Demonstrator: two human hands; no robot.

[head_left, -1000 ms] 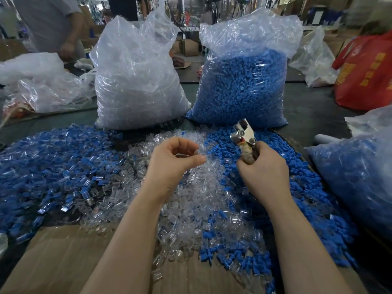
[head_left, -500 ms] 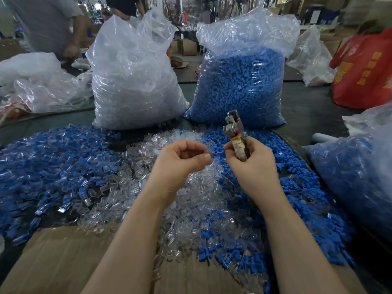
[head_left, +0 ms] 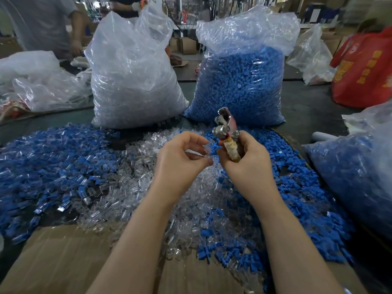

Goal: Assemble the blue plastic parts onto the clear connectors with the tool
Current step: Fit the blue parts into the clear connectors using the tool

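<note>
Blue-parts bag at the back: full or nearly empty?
Mostly full. The blue-parts bag stands upright on the table, blue pieces packed well up its height; only its crumpled clear top holds none.

The right hand [head_left: 247,164] now sits closer to the left hand [head_left: 182,160], nearly touching it, and the tool [head_left: 226,132] it grips stands more upright, its metal head further left than a second ago.

Hands, left [head_left: 182,162] and right [head_left: 248,164], tool [head_left: 226,132] upright above connector pile [head_left: 131,187].
</note>
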